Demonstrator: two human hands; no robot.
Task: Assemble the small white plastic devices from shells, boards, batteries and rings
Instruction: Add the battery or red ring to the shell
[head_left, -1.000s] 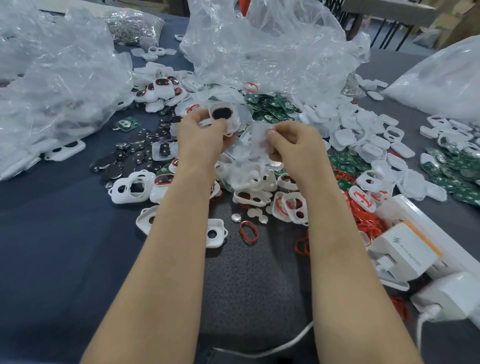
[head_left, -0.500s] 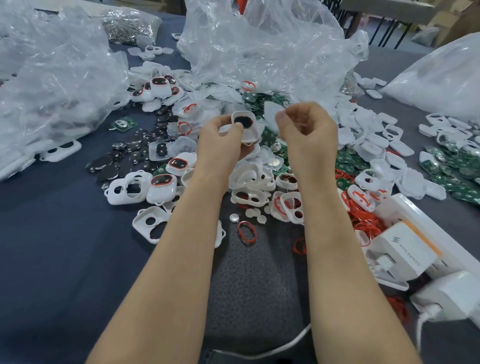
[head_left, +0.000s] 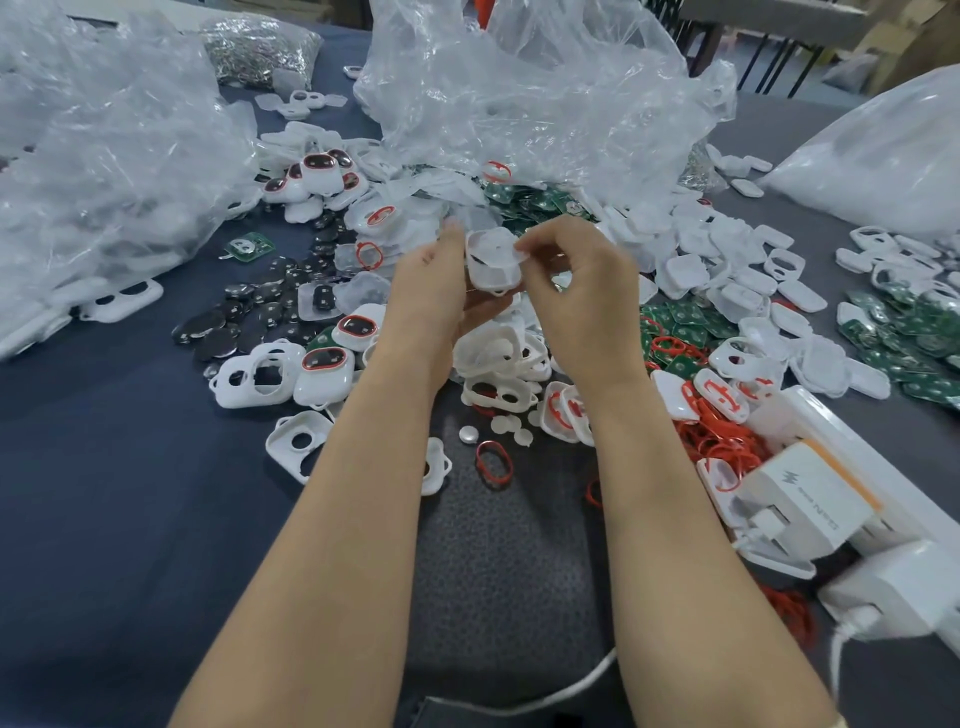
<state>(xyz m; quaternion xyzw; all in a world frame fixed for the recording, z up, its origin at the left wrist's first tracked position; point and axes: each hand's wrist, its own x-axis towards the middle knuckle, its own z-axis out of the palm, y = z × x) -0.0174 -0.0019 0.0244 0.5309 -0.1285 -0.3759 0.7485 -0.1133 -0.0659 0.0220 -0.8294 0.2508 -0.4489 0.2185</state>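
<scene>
My left hand (head_left: 434, 293) holds a small white plastic shell (head_left: 491, 262) above the pile in the middle of the table. My right hand (head_left: 579, 288) pinches the shell's upper right edge with thumb and forefinger, perhaps with a thin translucent piece at the fingertips. Loose white shells (head_left: 498, 364) lie heaped under both hands. Green circuit boards (head_left: 675, 322) lie to the right, dark round batteries (head_left: 244, 317) to the left, and red rings (head_left: 722, 441) at the lower right. Closed devices with red-rimmed windows (head_left: 324, 364) sit at the left.
Crumpled clear plastic bags (head_left: 519, 93) rise behind the pile and another (head_left: 104, 156) at the left. A white power strip with chargers (head_left: 810, 499) lies at the right, its cable (head_left: 545, 696) running along the near edge. A dark textured mat (head_left: 509, 561) lies between my forearms.
Both hands came together over the pile. The left hand turned the shell so its dark opening no longer shows, and the right hand moved onto the shell's edge.
</scene>
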